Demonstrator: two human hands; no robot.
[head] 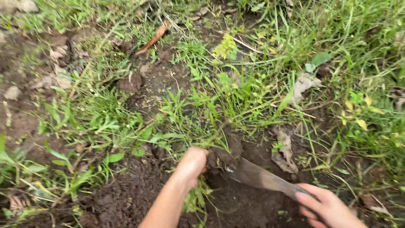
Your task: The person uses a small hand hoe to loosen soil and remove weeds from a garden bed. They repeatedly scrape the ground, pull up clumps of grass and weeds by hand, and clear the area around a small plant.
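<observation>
My left hand (190,165) is closed around a clump of grass and weeds (198,126) at its base, right above the dark soil. My right hand (327,207) grips the handle of a broad metal blade (257,176) at the lower right. The blade's tip sits in the soil clod (223,154) beside my left fist, under the roots of the clump. The handle itself is hidden inside my right hand.
Loose dark earth (126,194) lies around my left forearm. Thick green grass (358,63) covers the right and top. Dry leaves (154,39) and small stones (12,93) lie on bare ground at the left.
</observation>
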